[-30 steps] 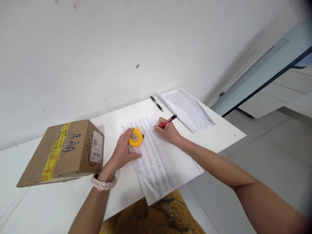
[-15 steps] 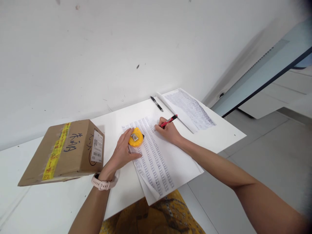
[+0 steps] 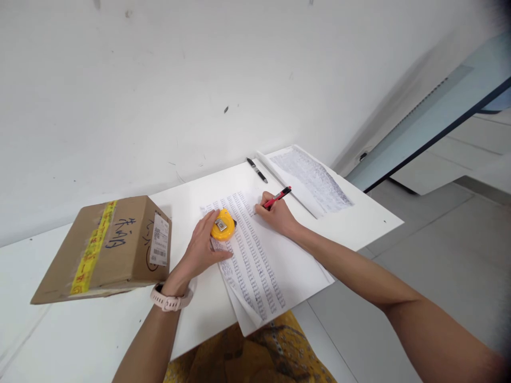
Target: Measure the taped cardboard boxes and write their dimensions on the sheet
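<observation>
My right hand point(image 3: 277, 215) is closed round a red pen point(image 3: 278, 197), its tip on a printed sheet of paper point(image 3: 259, 260) covered in rows of small text. My left hand point(image 3: 199, 247) rests on the left side of that sheet, fingers and thumb curled round a yellow tape measure point(image 3: 222, 225) that sits on the paper. A pale wristwatch point(image 3: 170, 301) is on my left wrist. More sheets lie under the top one.
A taped cardboard box point(image 3: 107, 244) with handwriting and a label stands at the left on the white table point(image 3: 359, 218). A black pen point(image 3: 256, 169) and a second printed sheet point(image 3: 311, 178) lie at the far side, by the white wall. Grey floor lies to the right.
My right hand and the red pen have shifted slightly to the right along the sheet. My left hand and the tape measure have stayed put.
</observation>
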`<state>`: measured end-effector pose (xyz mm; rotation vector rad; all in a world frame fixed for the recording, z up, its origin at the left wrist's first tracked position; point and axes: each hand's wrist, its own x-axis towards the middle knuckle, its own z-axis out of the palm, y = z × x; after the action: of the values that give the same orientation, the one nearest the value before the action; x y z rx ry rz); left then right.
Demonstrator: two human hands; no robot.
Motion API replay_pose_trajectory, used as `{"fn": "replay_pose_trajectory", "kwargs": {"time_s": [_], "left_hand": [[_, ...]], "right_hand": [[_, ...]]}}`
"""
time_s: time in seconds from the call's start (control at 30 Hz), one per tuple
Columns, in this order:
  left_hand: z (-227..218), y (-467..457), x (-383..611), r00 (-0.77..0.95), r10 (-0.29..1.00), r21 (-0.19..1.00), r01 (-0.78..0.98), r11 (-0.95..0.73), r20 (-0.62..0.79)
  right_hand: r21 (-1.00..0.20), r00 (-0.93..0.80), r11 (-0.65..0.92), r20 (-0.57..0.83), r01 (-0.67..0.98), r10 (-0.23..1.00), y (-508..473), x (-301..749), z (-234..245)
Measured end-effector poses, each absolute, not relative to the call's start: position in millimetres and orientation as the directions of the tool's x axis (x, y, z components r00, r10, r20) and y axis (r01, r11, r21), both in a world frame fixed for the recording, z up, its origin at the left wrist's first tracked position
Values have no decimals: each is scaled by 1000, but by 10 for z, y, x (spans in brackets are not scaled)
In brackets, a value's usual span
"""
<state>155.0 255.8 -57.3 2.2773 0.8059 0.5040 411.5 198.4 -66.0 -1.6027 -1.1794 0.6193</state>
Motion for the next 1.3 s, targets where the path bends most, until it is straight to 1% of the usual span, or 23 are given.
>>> {"fn": "replay_pose_trajectory", "kwargs": {"time_s": [0.17, 0.33, 0.4, 0.47, 0.5, 0.53, 0.6, 0.7, 0.8, 0.87, 0.9, 0.93, 1.0, 1.03, 1.1, 1.17, 1.23, 1.3], "left_hand": [[-566, 2558, 1548, 738, 663, 702, 408, -584, 123], [-562, 2556, 1563, 728, 676, 709, 416, -569, 115], [-557, 2531, 1590, 699, 709, 715, 450, -536, 92], [-552, 2493, 1631, 646, 758, 705, 496, -506, 89], [-550, 2473, 1655, 618, 779, 691, 517, -505, 107], [-549, 2455, 1680, 594, 793, 672, 532, -515, 137], [-549, 2433, 1726, 566, 798, 630, 547, -552, 208], [-531, 2419, 1760, 536, 793, 600, 544, -587, 289], [-433, 2337, 1723, 478, 792, 622, 502, -601, 380], [-307, 2188, 1655, 426, 806, 679, 446, -583, 412], [-234, 2082, 1611, 409, 818, 716, 415, -562, 405], [-159, 1959, 1562, 399, 832, 754, 384, -533, 385], [-23, 1688, 1454, 398, 855, 816, 332, -473, 333], [34, 1553, 1396, 392, 866, 842, 309, -443, 311], [120, 1314, 1268, 360, 889, 883, 266, -387, 282], [178, 1122, 1109, 321, 910, 905, 246, -348, 263], [224, 964, 907, 281, 928, 914, 254, -317, 244], [266, 815, 656, 235, 948, 927, 254, -274, 216]], "right_hand": [[-917, 400, -16, 158, 399, 903, 1976, 4105, -639], [-884, 439, 21, 252, 468, 863, 1946, 4140, -585], [-814, 374, 84, 353, 575, 857, 1939, 4178, -577], [-682, 230, 167, 450, 712, 863, 1948, 4221, -605], [-612, 157, 200, 478, 765, 864, 1960, 4241, -635], [-554, 103, 217, 488, 804, 867, 1975, 4258, -674], [-485, 54, 213, 480, 848, 876, 2011, 4284, -760], [-463, 43, 206, 473, 862, 880, 2045, 4295, -837], [-486, 114, 178, 512, 856, 851, 2008, 4228, -751], [-548, 143, 195, 514, 814, 846, 1931, 4101, -582], [-618, 133, 228, 482, 753, 866, 1875, 4008, -470], [-705, 92, 265, 424, 658, 901, 1809, 3899, -346], [-881, -67, 275, 270, 385, 960, 1657, 3645, -88], [-928, -160, 247, 208, 281, 965, 1578, 3513, 33], [-963, -273, 194, 139, 186, 952, 1436, 3261, 239], [-973, -327, 168, 109, 159, 939, 1345, 3046, 384], [-977, -376, 168, 107, 132, 920, 1329, 2871, 490], [-972, -425, 203, 135, 118, 895, 1411, 2725, 599]]}}
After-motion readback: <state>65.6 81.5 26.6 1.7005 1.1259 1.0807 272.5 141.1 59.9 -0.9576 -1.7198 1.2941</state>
